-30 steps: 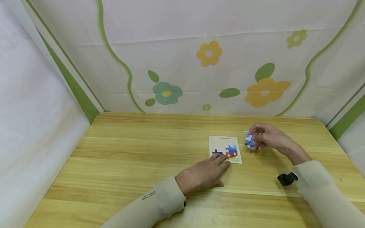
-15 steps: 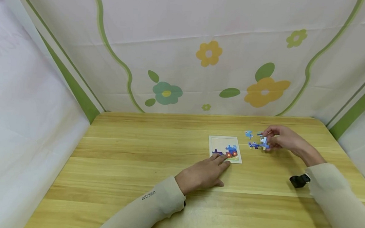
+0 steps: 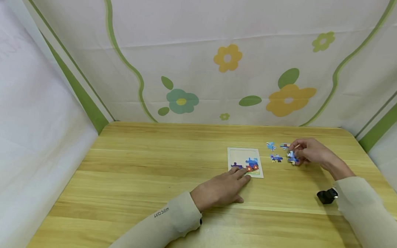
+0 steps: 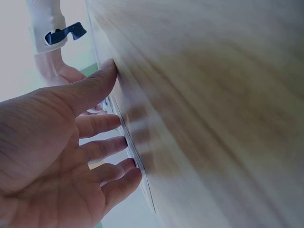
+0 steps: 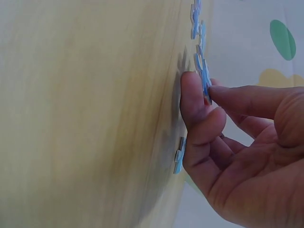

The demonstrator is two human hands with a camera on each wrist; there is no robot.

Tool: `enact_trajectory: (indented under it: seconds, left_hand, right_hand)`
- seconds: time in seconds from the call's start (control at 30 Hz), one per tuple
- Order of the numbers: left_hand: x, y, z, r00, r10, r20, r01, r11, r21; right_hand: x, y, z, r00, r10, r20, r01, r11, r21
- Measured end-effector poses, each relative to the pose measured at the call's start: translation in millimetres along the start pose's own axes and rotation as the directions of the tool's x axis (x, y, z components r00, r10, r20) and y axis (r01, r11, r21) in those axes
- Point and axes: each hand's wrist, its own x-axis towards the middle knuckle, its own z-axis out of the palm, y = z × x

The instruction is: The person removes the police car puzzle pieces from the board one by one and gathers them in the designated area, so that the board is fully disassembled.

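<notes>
My left hand (image 3: 220, 188) rests with extended fingers on the near edge of a small white-bordered jigsaw puzzle tray (image 3: 242, 154). Part of a train picture, blue with red wheels, fills the tray's lower part. My right hand (image 3: 312, 152) pinches a blue and white puzzle piece (image 3: 292, 157) between thumb and fingers, right of the tray. In the right wrist view that puzzle piece (image 5: 205, 78) stands on edge-on to the camera at the fingertips. Loose puzzle pieces (image 3: 276, 158) lie between tray and right hand, one light blue piece (image 3: 270, 146) farther back.
Beyond the wooden table (image 3: 150, 166) hangs a white cloth (image 3: 194, 64) printed with flowers. Another puzzle piece (image 5: 179, 156) lies below the right hand in the right wrist view. A black wrist device (image 3: 326, 196) hangs under the right sleeve.
My right hand has moved right, away from the tray, uncovering loose puzzle pieces. It now pinches a blue and white piece slightly farther right. The left hand has stayed still.
</notes>
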Motion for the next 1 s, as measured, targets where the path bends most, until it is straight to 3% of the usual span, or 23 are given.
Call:
enact_trajectory:
  seconds: [1.0]
  left_hand:
    - [1.3,-0.2,0.5,1.0,0.001,0.003,-0.002,1.0,0.01]
  right_hand:
    - [5.3,-1.9,7.0,0.999,-0.007,-0.041,0.004,0.996,-0.089]
